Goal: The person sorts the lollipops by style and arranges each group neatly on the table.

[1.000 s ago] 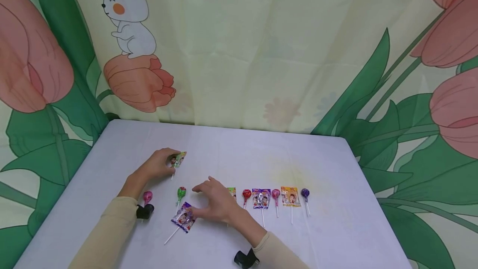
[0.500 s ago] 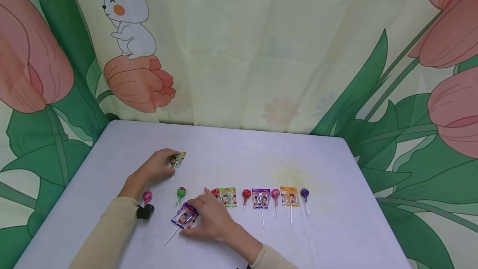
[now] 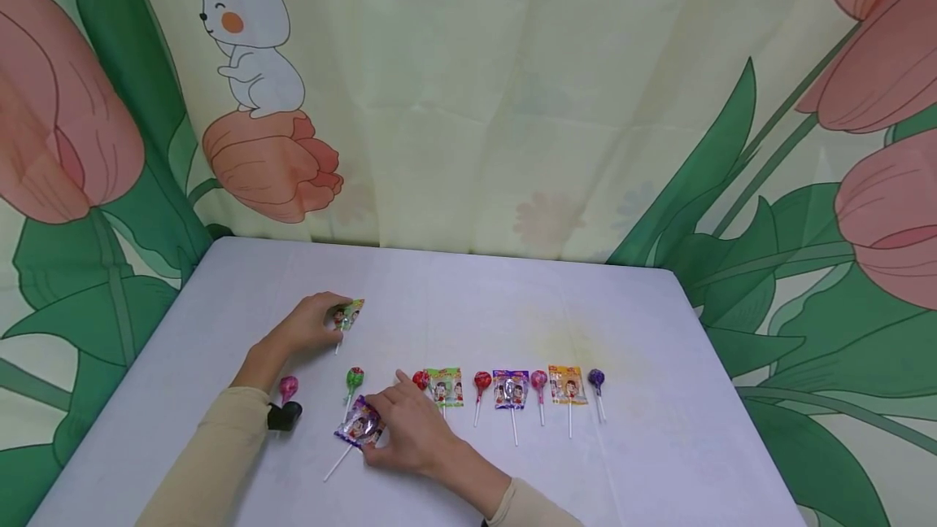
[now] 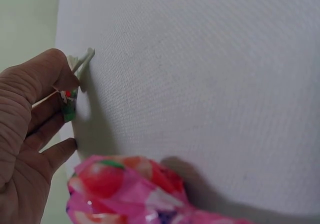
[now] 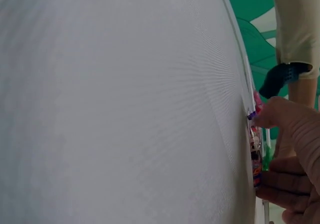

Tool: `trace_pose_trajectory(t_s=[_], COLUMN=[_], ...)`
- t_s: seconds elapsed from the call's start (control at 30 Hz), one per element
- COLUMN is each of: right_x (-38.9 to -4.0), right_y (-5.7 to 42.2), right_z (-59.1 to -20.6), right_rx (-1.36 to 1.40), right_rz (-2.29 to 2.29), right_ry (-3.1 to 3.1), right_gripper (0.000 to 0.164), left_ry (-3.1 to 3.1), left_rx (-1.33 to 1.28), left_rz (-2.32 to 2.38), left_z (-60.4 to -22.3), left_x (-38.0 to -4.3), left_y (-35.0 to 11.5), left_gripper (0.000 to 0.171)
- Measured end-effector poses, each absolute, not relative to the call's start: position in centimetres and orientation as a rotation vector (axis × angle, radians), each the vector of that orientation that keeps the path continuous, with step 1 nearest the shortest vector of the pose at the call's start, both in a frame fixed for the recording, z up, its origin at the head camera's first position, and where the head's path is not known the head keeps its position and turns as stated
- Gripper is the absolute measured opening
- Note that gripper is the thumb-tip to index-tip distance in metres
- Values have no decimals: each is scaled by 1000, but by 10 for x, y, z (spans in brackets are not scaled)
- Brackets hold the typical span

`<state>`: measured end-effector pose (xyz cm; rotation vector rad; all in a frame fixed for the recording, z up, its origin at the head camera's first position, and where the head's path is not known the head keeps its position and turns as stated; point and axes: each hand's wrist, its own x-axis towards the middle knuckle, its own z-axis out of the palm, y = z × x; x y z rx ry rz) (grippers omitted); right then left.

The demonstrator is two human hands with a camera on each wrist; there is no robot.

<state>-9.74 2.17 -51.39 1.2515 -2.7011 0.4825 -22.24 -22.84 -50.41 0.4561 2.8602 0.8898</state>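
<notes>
My left hand pinches a lollipop in a flat green wrapper at the table's left side, its white stick pointing down. In the left wrist view, thumb and fingers close around that wrapper near the tabletop. My right hand holds a lollipop in a flat purple wrapper by its right side, thumb below and fingers above. Its stick slants to the lower left. Just above it lies a round green lollipop. Beside my left wrist is a round pink lollipop, large in the left wrist view.
Right of my right hand runs a row of lollipops: round red, flat green, another red, flat purple, pink, flat orange and dark purple. A printed curtain hangs behind the white table.
My right hand has moved down and left and taken hold of the flat purple lollipop, uncovering the red and green ones at the row's left end. My left hand stays put.
</notes>
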Motion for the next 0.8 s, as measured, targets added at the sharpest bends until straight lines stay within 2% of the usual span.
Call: trace_pose_trajectory(t_s=[0.23,0.8], right_x=[-95,-96], right_y=[19,18], right_z=[-514,-513], right_rx=[1230,1294], right_rz=[421,360], right_ry=[-2757,-2666], right_gripper=[65,48], left_ry=[2859,2866], left_rx=[438,453], left_rz=[880,886], left_z=[-506,-506], left_x=[-222,-221], left_y=[-228,-228], left_gripper=[61,61])
